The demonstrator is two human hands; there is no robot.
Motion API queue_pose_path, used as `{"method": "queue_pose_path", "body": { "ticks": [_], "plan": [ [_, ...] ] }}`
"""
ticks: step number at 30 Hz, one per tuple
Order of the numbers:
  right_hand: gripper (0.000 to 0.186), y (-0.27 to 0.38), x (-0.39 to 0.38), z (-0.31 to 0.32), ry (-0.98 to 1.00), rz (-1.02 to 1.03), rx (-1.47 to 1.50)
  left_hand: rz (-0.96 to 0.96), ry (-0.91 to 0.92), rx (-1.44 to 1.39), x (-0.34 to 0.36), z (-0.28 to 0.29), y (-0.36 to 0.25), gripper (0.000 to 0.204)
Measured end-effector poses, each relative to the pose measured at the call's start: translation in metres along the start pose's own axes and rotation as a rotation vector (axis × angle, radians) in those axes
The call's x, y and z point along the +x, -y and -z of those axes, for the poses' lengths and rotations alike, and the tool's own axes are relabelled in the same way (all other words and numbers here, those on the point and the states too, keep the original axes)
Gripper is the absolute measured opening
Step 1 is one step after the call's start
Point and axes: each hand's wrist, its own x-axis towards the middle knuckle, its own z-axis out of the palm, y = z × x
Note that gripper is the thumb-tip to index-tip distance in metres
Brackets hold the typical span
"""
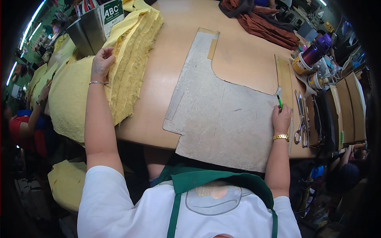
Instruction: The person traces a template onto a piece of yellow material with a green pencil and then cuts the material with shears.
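Note:
My left hand (pixel 104 62) is on the left, over a thick stack of yellow fabric pieces (pixel 71 95) with fuzzy edges. Its fingers are curled together in a pinch at the upper part of the top piece. In my right hand (pixel 281 119) is a green pen (pixel 279 102), tip pointing away from me. That hand rests at the right edge of a large grey pattern template (pixel 234 119), which has a curved cut-out and taped patches. The template lies flat, its near edge overhanging the table (pixel 178 47).
Scissors (pixel 300 123) and a wooden strip (pixel 283 75) lie right of the template. Beyond them stand cardboard boxes (pixel 349 107), tubs (pixel 300 63) and a purple flask (pixel 316 50). Dark reddish cloth (pixel 266 29) is heaped at the far side. Another person's arm (pixel 37 107) shows at far left.

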Motion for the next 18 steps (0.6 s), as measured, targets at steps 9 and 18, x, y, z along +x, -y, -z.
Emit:
{"method": "queue_pose_path", "body": {
  "ticks": [9, 18],
  "plan": [
    [0.022, -0.002, 0.000, 0.000, 0.000, 0.004, -0.015, -0.073, -0.059, 0.309, 0.000, -0.001, 0.000, 0.019],
    [0.022, 0.000, 0.001, 0.000, -0.002, 0.004, -0.013, 0.311, -0.112, -0.405, 0.006, 0.010, 0.004, 0.010]
  ]
}}
